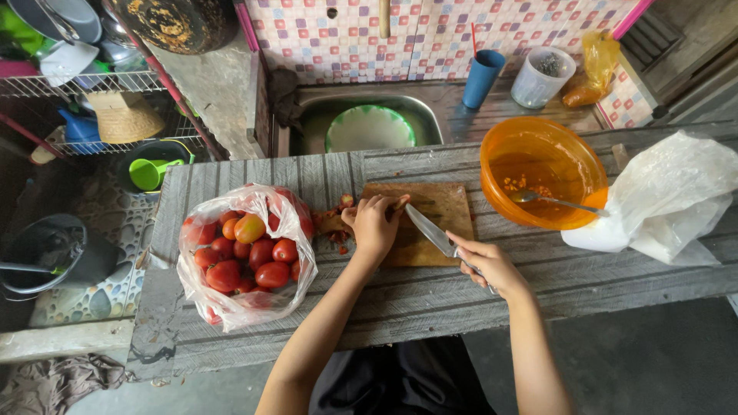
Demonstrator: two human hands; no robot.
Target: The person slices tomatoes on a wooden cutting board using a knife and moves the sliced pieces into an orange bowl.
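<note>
My left hand (pixel 374 225) is curled over something on the left end of a wooden cutting board (pixel 450 211); what it covers is hidden. My right hand (pixel 488 263) grips the handle of a knife (pixel 429 230), whose blade angles up-left to the fingers of the left hand. Red tomato scraps (pixel 336 223) lie on the table just left of the board. An open clear plastic bag of red tomatoes (pixel 247 253) sits to the left on the grey wooden table (pixel 400 303).
An orange bowl (pixel 543 170) with a metal spoon (pixel 555 201) and some pulp stands right of the board, beside a crumpled white plastic bag (pixel 667 201). Behind are a sink with a green-rimmed bowl (pixel 370 129), a blue cup (pixel 483 78), a clear container (pixel 542 77). A dish rack (pixel 92 84) stands left.
</note>
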